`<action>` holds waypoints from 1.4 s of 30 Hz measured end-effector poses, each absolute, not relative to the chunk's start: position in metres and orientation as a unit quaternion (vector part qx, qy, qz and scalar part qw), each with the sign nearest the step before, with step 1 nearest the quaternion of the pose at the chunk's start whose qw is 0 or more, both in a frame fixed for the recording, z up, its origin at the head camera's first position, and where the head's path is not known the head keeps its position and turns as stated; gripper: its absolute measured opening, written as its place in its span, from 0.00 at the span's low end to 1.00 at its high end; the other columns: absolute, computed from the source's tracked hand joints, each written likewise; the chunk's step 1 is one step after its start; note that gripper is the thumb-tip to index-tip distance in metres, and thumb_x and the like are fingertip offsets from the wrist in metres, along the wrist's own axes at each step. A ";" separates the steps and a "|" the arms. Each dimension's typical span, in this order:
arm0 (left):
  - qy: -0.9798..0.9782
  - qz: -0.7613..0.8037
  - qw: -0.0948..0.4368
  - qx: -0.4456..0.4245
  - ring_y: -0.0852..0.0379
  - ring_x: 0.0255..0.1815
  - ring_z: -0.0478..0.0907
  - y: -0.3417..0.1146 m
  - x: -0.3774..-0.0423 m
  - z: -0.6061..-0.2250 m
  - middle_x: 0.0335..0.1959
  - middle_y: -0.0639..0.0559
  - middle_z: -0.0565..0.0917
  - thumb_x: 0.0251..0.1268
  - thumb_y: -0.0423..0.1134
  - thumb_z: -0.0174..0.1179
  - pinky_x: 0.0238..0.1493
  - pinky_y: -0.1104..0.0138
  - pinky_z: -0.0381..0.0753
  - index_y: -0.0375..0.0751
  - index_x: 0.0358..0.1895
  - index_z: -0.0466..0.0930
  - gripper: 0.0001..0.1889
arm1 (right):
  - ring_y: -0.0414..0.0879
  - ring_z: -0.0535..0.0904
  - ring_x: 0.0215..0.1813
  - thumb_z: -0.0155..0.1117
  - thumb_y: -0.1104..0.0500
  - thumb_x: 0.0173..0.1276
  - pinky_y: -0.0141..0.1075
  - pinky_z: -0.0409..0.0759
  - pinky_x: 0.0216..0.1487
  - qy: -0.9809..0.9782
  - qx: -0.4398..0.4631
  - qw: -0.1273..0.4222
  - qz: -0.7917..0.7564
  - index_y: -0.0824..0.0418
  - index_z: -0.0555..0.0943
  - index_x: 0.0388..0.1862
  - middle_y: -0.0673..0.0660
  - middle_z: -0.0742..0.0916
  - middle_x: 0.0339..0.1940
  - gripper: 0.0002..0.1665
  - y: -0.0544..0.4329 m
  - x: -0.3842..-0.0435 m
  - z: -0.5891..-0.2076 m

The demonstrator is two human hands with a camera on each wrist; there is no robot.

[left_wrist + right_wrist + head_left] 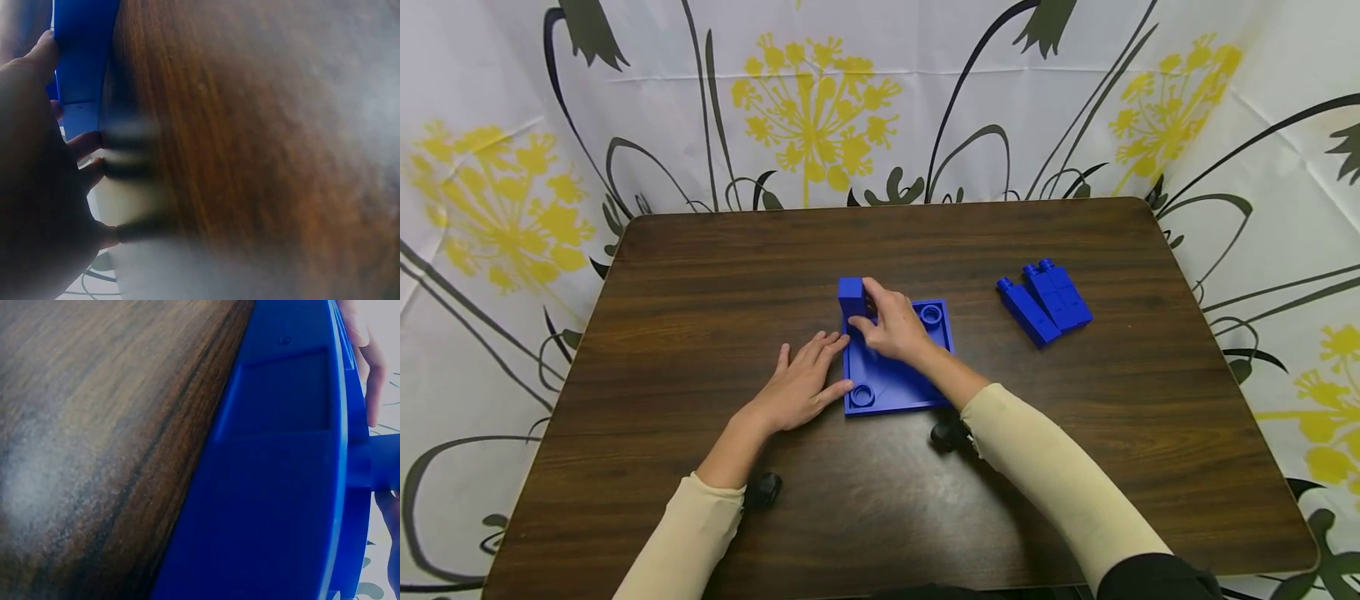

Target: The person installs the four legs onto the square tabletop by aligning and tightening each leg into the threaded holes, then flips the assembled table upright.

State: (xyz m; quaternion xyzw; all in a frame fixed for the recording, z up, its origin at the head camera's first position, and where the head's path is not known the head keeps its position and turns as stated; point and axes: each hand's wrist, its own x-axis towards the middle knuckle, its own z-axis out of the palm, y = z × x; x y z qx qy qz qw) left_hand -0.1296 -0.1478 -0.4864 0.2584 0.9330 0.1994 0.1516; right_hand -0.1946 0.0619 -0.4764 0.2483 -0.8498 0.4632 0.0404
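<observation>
Blue post (851, 292) is probably hard plastic, so light, stiff, a bit slick, and best gripped by its flat sides. Square-topped and plain, it's stood upright at the far-left corner of the tray (898, 387), pinched by the right hand (891, 327). Tray's left edge is touched by the left hand (800, 382), fingers spread, nothing gripped.
</observation>
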 end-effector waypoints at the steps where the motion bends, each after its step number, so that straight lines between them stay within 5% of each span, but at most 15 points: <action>1: 0.933 0.199 0.152 0.258 0.47 0.79 0.40 -0.148 -0.130 -0.486 0.78 0.46 0.52 0.74 0.63 0.44 0.67 0.33 0.34 0.53 0.79 0.47 0.37 | 0.53 0.83 0.55 0.67 0.64 0.65 0.44 0.80 0.53 -0.850 0.250 0.040 0.462 0.60 0.73 0.53 0.61 0.87 0.49 0.19 0.062 -0.195 -0.476; 20: 0.930 0.214 0.148 0.260 0.45 0.79 0.40 -0.149 -0.132 -0.492 0.78 0.46 0.52 0.74 0.62 0.46 0.66 0.32 0.32 0.52 0.79 0.47 0.37 | 0.55 0.80 0.59 0.67 0.65 0.67 0.42 0.76 0.59 -0.839 0.258 -0.023 0.479 0.63 0.72 0.57 0.62 0.85 0.53 0.21 0.066 -0.198 -0.470; 27: 0.929 0.213 0.156 0.261 0.46 0.80 0.38 -0.148 -0.131 -0.488 0.79 0.46 0.51 0.74 0.62 0.45 0.66 0.32 0.32 0.52 0.79 0.46 0.38 | 0.55 0.79 0.60 0.70 0.67 0.62 0.45 0.75 0.60 -0.852 0.250 -0.067 0.455 0.64 0.69 0.68 0.62 0.82 0.59 0.35 0.083 -0.194 -0.452; 34: 0.927 0.218 0.151 0.265 0.46 0.79 0.39 -0.149 -0.130 -0.488 0.78 0.45 0.52 0.74 0.63 0.44 0.66 0.32 0.31 0.51 0.79 0.47 0.38 | 0.52 0.83 0.52 0.70 0.66 0.63 0.46 0.78 0.54 -0.879 0.190 -0.013 0.437 0.62 0.78 0.62 0.60 0.85 0.53 0.27 0.131 -0.185 -0.437; 42: 0.926 0.222 0.148 0.268 0.45 0.79 0.39 -0.149 -0.130 -0.488 0.78 0.45 0.52 0.74 0.64 0.43 0.66 0.32 0.31 0.51 0.79 0.46 0.38 | 0.50 0.84 0.44 0.69 0.56 0.65 0.50 0.78 0.44 -0.953 0.017 0.047 0.299 0.55 0.82 0.57 0.56 0.87 0.47 0.21 0.203 -0.163 -0.443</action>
